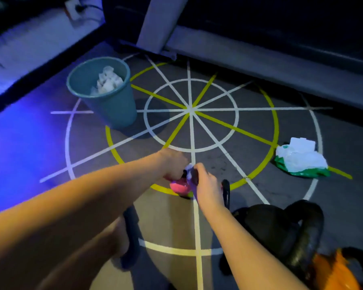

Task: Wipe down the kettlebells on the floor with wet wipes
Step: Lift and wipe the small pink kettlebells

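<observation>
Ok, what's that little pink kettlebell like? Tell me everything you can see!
The pink kettlebell is small, round and glossy, with a dark handle on top. It stands upright on the grey floor, right on the yellow painted ring, and the hands hide much of it. The left hand grips it near the handle, as if steadying it. The right hand presses a crumpled white wet wipe against the handle.

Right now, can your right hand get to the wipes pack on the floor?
Probably yes. The wipes pack lies on bare floor beyond the right hand, with nothing between them; the black kettlebell sits nearer you, off that line. The hand holds a wipe against the pink kettlebell, though.
</observation>
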Available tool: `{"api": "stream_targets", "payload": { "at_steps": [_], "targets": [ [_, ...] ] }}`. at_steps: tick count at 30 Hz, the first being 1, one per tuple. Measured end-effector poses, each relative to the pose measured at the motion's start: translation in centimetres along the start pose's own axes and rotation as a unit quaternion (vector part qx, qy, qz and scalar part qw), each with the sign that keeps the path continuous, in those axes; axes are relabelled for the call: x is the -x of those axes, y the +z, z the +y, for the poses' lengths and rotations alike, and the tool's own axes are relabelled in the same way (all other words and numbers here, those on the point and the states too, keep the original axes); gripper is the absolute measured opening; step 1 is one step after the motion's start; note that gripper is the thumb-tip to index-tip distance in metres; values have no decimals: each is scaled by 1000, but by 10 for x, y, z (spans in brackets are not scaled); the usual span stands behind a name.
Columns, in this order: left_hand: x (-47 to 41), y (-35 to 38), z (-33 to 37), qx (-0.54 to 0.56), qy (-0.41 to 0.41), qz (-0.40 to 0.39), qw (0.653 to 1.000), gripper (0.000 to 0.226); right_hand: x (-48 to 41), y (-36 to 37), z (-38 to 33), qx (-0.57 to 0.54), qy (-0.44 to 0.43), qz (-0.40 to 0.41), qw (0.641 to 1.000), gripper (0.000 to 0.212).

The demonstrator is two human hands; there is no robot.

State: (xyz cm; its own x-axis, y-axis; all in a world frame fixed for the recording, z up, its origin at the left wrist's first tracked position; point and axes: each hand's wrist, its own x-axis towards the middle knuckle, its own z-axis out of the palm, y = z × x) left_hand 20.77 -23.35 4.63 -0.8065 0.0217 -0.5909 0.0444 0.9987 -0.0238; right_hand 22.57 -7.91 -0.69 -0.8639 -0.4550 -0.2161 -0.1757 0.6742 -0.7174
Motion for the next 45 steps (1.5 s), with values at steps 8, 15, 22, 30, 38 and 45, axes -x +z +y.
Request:
{"api": "stream_targets", "payload": {
  "at_steps": [8, 15, 22, 30, 38, 45],
  "targets": [
    [-8, 28, -23, -81, 81, -18, 993, 42, 3, 16, 41, -26, -59, 106, 992, 44],
    [-36, 58, -36, -65, 128, 46, 989, 33, 2, 36, 52, 60, 2, 180, 982, 24],
    [-21, 83, -94, 116, 53, -26, 991, 25, -16, 63, 6, -179, 126, 64, 974, 34],
    [-31, 82, -115, 203, 31, 4, 979, 44, -63, 70, 12, -142, 203, 15, 969, 28],
    [-36, 95, -111, 158, 62, 49, 984, 42, -40, 56, -16, -291, 98, 106, 946, 36],
    [-32, 79, -101, 40, 127, 113, 985, 34, -54, 38, 3, -231, 167, -44, 957, 34]
  ]
}}
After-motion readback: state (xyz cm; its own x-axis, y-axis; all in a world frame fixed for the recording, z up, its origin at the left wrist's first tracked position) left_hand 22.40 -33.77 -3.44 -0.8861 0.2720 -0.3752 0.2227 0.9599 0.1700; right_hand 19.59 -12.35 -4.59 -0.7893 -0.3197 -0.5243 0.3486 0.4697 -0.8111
